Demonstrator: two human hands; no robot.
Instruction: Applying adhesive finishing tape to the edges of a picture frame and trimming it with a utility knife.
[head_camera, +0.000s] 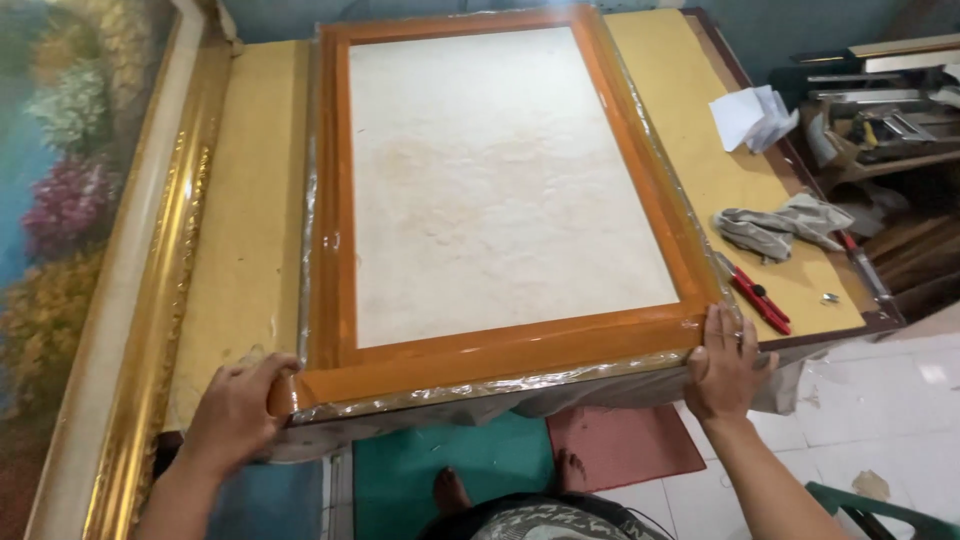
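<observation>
From your head view, your left hand (235, 405) is curled around the near-left corner of the plastic-wrapped wooden frame (500, 350) lying flat on the bench (245, 240); your right hand (722, 365) presses flat, fingers together, on its near-right corner.

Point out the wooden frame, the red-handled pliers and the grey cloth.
wooden frame (500, 355), head view, on its near orange rail.
red-handled pliers (762, 300), head view, on the red handles.
grey cloth (775, 228), head view, on the crumpled middle.
</observation>
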